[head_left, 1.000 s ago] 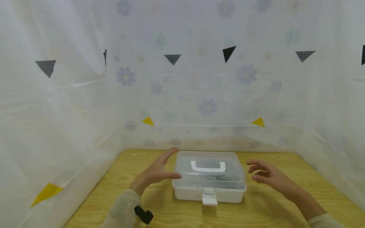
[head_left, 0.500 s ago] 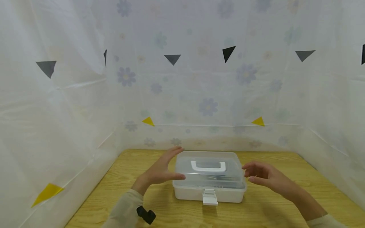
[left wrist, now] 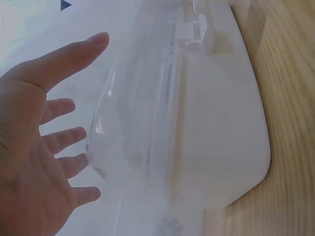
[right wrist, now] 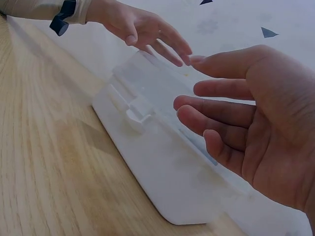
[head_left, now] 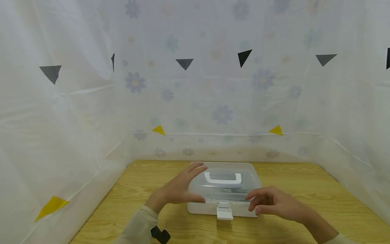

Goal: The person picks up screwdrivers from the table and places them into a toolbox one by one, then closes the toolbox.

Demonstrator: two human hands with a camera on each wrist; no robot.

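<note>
We record our left hand [head_left: 179, 188] spread wide, fingers [left wrist: 63, 139] straight and fanned, thumb stretched toward the opposite palm, while our right hand [head_left: 274, 204] hovers relaxed, fingers [right wrist: 216, 113] loosely extended and slightly bent, fingertips pointing toward the left thumb.

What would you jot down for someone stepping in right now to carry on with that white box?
Left hand: open, fingers straight, at the left end of the box, over the clear lid; contact can't be told.
Right hand: open, fingers loosely bent, hovering by the box's front right corner, holding nothing.
Box: sits on the wooden table, lid down, white handle lying flat on top, front latch facing the person.
Done: both hands brought in to the box.
Left: box not yet gripped, latch untouched, lid unopened.
</note>
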